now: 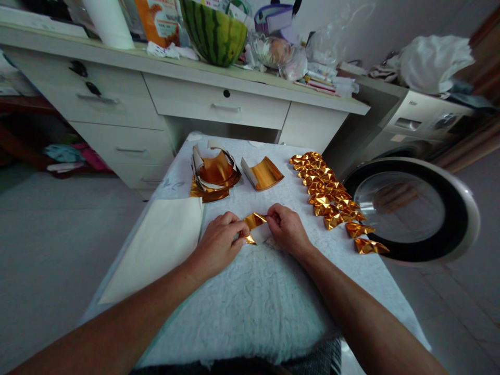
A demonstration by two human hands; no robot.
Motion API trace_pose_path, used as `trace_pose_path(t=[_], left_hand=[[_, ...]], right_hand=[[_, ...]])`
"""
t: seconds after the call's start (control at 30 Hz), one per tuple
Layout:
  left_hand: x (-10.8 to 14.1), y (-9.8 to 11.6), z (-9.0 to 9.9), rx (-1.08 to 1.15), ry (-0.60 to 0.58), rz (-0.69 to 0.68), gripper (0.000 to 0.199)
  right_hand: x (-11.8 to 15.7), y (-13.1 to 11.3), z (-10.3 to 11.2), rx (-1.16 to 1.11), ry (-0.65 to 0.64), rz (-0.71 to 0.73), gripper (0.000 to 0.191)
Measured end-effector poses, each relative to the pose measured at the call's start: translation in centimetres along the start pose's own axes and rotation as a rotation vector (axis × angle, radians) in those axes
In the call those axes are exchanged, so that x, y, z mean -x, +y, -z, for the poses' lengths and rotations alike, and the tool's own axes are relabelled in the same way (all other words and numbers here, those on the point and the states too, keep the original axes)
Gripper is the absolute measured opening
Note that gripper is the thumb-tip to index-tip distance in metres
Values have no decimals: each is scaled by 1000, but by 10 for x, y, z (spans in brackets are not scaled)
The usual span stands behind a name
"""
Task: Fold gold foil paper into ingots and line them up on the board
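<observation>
Between my two hands is a partly folded sheet of gold foil paper (254,221). My left hand (223,240) pinches its left side, and my right hand (287,229) grips the upper right corner with thumb and curled fingers. Just beyond them lies a curved gold foil sheet (266,173) with a pale back. Farther left sits a curling stack of gold foil sheets (216,169). Rows of folded gold paper pieces (326,190) stand along the table's right side, the nearest one (370,246) close to the edge.
A pale cloth covers the table (253,291). White paper (160,245) lies by its left edge. Behind stands a white desk with drawers (219,101), holding a cut watermelon (214,34) and clutter. An open washing machine door (410,208) juts out at the right.
</observation>
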State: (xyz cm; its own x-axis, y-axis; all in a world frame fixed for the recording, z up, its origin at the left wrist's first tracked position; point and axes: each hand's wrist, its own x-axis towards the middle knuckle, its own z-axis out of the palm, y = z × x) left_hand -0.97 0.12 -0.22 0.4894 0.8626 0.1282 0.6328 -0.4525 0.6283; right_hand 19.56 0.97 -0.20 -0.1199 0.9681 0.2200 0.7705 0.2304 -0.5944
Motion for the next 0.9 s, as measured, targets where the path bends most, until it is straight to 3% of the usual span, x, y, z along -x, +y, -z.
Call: trace_pose_path(t=[0.2,0.33,0.43,0.7,0.9], left_hand=[[-1,-1,-1,217,98,32,11],[-2,-3,-3,420,164,165,34],[-3,-3,-3,424,179,217,46],[-4,1,4,570,98,220,34],[-4,3,7,524,122,214,25]], right_hand=[[1,2,2,-190,38,-75,4],[0,5,1,-361,53,-106,8],[0,8,-1,-471,59,-127,12],[-1,10,-4,-708,34,-165,20],[1,8,-3,-756,-16,-163,19]])
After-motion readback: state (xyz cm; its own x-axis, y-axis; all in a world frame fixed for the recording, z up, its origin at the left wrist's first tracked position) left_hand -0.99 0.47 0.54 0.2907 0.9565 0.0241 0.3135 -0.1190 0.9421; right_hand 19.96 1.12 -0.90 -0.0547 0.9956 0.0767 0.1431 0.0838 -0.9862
